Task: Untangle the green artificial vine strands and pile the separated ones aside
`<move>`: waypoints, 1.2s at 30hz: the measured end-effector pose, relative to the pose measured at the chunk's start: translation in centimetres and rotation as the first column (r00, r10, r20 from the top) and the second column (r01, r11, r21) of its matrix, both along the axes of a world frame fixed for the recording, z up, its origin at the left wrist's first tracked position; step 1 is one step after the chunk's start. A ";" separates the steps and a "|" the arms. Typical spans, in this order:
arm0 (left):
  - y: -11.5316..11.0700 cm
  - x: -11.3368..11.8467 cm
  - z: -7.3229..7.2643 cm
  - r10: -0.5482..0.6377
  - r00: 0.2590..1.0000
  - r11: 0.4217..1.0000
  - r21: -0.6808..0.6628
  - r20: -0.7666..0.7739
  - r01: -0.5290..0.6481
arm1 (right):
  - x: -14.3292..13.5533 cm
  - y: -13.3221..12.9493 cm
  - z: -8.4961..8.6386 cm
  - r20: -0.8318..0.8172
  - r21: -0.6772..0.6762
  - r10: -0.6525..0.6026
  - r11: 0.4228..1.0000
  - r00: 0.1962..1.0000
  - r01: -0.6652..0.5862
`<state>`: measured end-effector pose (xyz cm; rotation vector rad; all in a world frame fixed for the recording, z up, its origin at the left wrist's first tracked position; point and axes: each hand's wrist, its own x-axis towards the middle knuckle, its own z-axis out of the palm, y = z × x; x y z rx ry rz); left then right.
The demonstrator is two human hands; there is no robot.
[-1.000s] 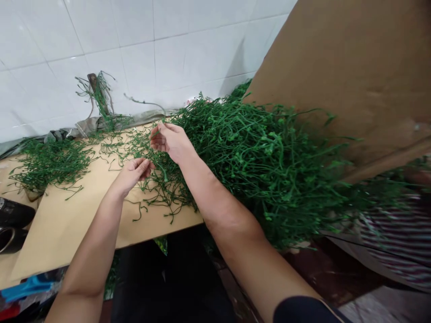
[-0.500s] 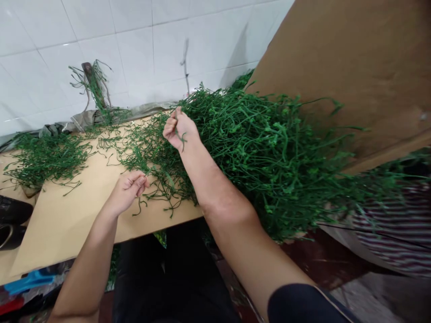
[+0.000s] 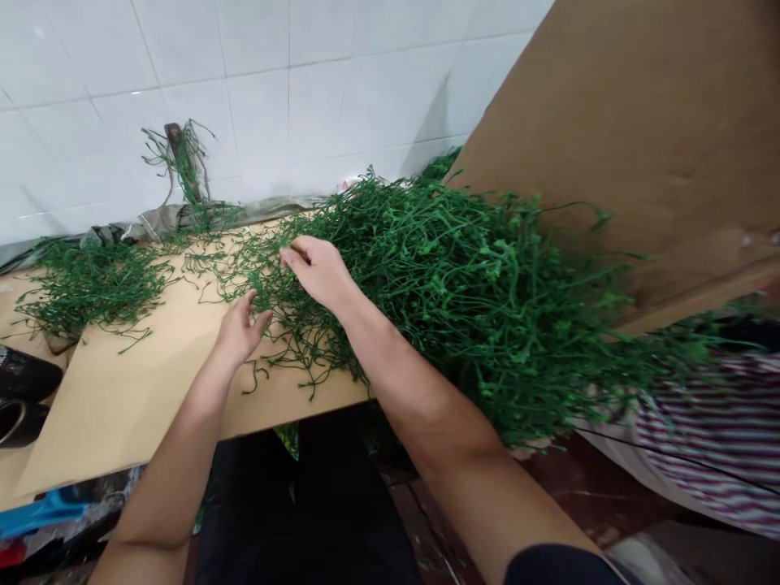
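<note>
2 dark containers [image 3: 25,375] have unclear contents. Green stems [image 3: 451,276] look thin, curly, tangled. Left hand's grip [image 3: 244,327] is parted; right hand's grip [image 3: 312,270] is pinched narrow, contents unclear.

Left hand [image 3: 242,329] (fingers parted), right hand [image 3: 317,268] pinching.

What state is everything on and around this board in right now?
Left hand: open, thumb and fingers apart.
Right hand: fingers bent, grip unclear.
Large green-stem heap: loose, tangled.
Small green-stem pile: loose, spread out.
Tan board: lying flat, partly covered.
Brown panel: upright, edge slanting.
Lower black container: open-mouthed.
</note>
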<state>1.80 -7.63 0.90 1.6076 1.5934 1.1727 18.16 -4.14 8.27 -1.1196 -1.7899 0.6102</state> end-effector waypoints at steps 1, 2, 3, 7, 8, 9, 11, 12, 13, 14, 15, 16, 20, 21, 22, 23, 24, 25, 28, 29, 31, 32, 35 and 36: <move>0.0 -0.2 0.2 0.018 1.000 1.000 0.022 0.002 -0.018 | 0.1 -0.4 -0.1 0.067 0.022 0.001 1.000 0.998 -0.002; -0.2 -0.3 0.6 0.027 0.999 0.999 0.042 0.026 -0.028 | 0.1 -0.8 -0.3 0.114 0.034 0.007 0.999 0.994 -0.011; -0.4 -0.4 1.2 0.028 0.997 0.998 0.062 0.068 -0.032 | 0.1 -1.1 -0.4 0.146 0.039 0.017 0.999 0.989 -0.023; -1.6 -0.2 4.2 -0.029 0.940 0.992 0.126 0.341 -0.016 | -0.2 -2.1 -1.0 0.185 0.043 0.052 0.997 0.981 -0.061; -1.8 -0.1 4.8 -0.046 0.910 0.991 0.133 0.413 -0.010 | -0.3 -2.3 -1.2 0.183 0.045 0.058 0.997 0.981 -0.067; -1.9 -0.1 5.3 -0.057 0.878 0.991 0.134 0.476 -0.009 | -0.4 -2.4 -1.3 0.181 0.046 0.063 0.996 0.981 -0.073; -1.7 -0.3 5.9 -0.050 0.828 0.990 0.135 0.558 -0.031 | -0.6 -2.7 -1.5 0.175 0.040 0.085 0.995 0.981 -0.093; -1.6 -0.5 6.1 -0.038 0.814 0.989 0.139 0.580 -0.052 | -0.6 -2.9 -1.6 0.171 0.026 0.104 0.994 0.980 -0.111; -1.6 -0.8 6.3 -0.025 0.804 0.986 0.145 0.595 -0.076 | -0.6 -3.1 -1.7 0.166 0.003 0.137 0.990 0.977 -0.140; -1.7 -1.3 6.6 -0.015 0.792 0.984 0.151 0.611 -0.098 | -0.7 -3.3 -1.8 0.162 -0.029 0.183 0.983 0.970 -0.180; -2.0 -1.8 7.0 -0.012 0.770 0.980 0.159 0.638 -0.116 | -0.7 -3.5 -2.0 0.156 -0.064 0.235 0.972 0.960 -0.227; -2.5 -2.5 7.4 -0.018 0.740 0.977 0.168 0.673 -0.129 | -0.9 -3.7 -2.2 0.148 -0.094 0.290 0.956 0.945 -0.279; -7.5 -6.1 9.1 -0.030 0.705 0.975 0.175 0.709 -0.134 | -1.9 -4.1 -3.7 0.245 -0.136 0.456 0.890 0.856 -0.435; -9.3 -7.2 9.3 -0.002 0.746 0.980 0.151 0.666 -0.132 | -2.3 -4.1 -4.3 0.320 -0.143 0.469 0.883 0.823 -0.447; -11.1 -8.2 9.3 0.039 0.791 0.979 0.137 0.611 -0.154 | -2.7 -4.0 -4.8 0.409 -0.154 0.461 0.886 0.788 -0.438; -12.9 -9.3 9.1 0.078 0.845 0.980 0.117 0.528 -0.163 | -3.0 -3.9 -5.3 0.496 -0.159 0.429 0.900 0.755 -0.406; -14.6 -10.3 8.8 0.149 0.900 0.980 0.060 0.410 -0.190 | -3.3 -3.7 -5.8 0.573 -0.155 0.375 0.923 0.729 -0.353; -16.2 -11.4 8.4 0.230 0.935 0.973 -0.057 0.269 -0.223 | -3.6 -3.4 -6.1 0.633 -0.138 0.306 0.949 0.712 -0.285; -19.6 -14.2 6.5 0.129 0.987 0.848 -0.505 -0.098 -0.161 | -3.9 -2.3 -6.5 0.690 -0.019 0.047 0.999 0.723 -0.048; -20.4 -15.0 5.6 0.077 0.985 0.788 -0.596 -0.153 -0.154 | -3.8 -1.9 -6.4 0.673 0.029 -0.042 0.999 0.739 0.031; -21.7 -16.4 3.5 0.015 0.977 0.698 -0.698 -0.213 -0.163 | -3.5 -1.1 -6.0 0.617 0.101 -0.197 0.980 0.762 0.172; -22.2 -17.1 2.2 0.003 0.971 0.673 -0.718 -0.237 -0.177 | -3.3 -0.8 -5.8 0.597 0.112 -0.249 0.967 0.763 0.228; -23.8 -19.1 -2.1 -0.023 0.957 0.621 -0.754 -0.290 -0.214 | -2.8 0.4 -5.5 0.630 0.007 -0.239 0.953 0.739 0.302; -24.4 -19.9 -3.4 -0.001 0.955 0.622 -0.748 -0.297 -0.232 | -2.6 0.8 -5.6 0.659 -0.063 -0.182 0.954 0.730 0.295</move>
